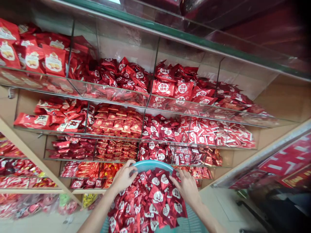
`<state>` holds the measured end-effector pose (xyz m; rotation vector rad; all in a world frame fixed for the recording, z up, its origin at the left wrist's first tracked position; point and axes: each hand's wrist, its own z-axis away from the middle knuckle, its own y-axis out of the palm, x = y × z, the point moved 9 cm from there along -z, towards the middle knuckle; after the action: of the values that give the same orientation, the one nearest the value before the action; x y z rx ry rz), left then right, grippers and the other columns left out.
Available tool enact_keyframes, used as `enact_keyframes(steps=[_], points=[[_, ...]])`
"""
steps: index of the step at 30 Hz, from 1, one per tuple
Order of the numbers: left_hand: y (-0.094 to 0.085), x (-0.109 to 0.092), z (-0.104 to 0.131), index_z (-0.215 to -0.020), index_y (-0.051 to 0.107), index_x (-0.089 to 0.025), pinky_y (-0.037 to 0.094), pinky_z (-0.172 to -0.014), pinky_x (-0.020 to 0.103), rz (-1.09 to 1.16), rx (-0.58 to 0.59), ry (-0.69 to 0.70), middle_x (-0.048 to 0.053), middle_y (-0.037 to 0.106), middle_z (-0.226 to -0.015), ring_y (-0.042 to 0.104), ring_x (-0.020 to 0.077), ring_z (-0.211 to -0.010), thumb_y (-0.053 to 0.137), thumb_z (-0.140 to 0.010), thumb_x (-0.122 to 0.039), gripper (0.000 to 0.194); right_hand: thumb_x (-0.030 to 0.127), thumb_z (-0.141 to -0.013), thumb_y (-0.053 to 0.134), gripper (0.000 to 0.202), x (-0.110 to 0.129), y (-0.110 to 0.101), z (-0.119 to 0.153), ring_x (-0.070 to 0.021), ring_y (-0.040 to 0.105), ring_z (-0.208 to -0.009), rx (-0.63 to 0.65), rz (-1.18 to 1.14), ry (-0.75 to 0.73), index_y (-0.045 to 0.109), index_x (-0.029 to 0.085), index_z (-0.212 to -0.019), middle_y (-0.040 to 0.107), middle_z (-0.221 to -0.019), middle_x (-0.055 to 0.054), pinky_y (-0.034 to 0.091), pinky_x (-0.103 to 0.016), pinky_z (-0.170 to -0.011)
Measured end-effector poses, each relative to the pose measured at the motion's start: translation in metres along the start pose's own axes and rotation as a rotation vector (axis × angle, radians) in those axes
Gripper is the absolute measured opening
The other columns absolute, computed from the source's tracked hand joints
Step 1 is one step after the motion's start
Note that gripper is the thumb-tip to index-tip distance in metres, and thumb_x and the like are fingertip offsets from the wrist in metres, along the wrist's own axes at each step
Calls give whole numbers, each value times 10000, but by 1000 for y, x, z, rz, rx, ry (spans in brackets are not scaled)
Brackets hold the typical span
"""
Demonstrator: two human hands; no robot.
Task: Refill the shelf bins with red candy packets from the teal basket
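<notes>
A blue-green plastic basket full of small dark red packets with white heart-shaped labels is held in front of me, below the shelves. My left hand is closed at the far left part of its rim, fingers curled and thumb toward the packets. On the right side of the rim my right hand is closed too. Its thumb lies over the packets at that edge, and its other fingertips are partly hidden. The packets are heaped high and cover most of the basket's inside.
Tiered shelves with clear dividers rise ahead, stocked with red wrapped packets. A green-edged glass shelf spans above. Wooden side panels frame the unit. More bagged goods stand low at left; dark objects are at right.
</notes>
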<state>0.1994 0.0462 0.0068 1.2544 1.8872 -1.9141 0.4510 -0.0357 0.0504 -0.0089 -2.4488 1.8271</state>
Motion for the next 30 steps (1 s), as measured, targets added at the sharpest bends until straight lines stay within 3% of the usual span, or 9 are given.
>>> enact_keyframes(steps=[8,15,26,30], points=[[0,0,0,-828,582,-254,427,-701,226,-6,5,8,-31,430,-1149,546,94,-754,431,-788,-326,172,608,-794,281,540,5,-1,5,-250,524,-855,-9,181,78,520,176,-1012,558,-917,-93,378,-356,-706],[0,0,0,-834,585,-247,427,-722,230,-3,7,13,-19,433,-1147,546,100,-774,427,-791,-324,181,553,-821,291,479,13,2,6,-241,536,-846,16,262,83,520,181,-1018,551,-896,-89,379,-344,-708],[0,-1,0,-840,590,-253,431,-717,229,-13,3,10,-19,431,-1153,545,97,-767,427,-794,-329,186,581,-804,298,497,8,1,10,-258,525,-844,-25,245,110,539,167,-936,550,-884,-101,383,-356,-684],[-1,-1,0,-842,590,-258,431,-702,222,-28,1,4,-25,429,-1160,547,95,-772,430,-794,-336,184,534,-823,318,438,21,-5,8,-237,509,-840,-45,169,19,535,183,-971,541,-895,-89,373,-350,-703]])
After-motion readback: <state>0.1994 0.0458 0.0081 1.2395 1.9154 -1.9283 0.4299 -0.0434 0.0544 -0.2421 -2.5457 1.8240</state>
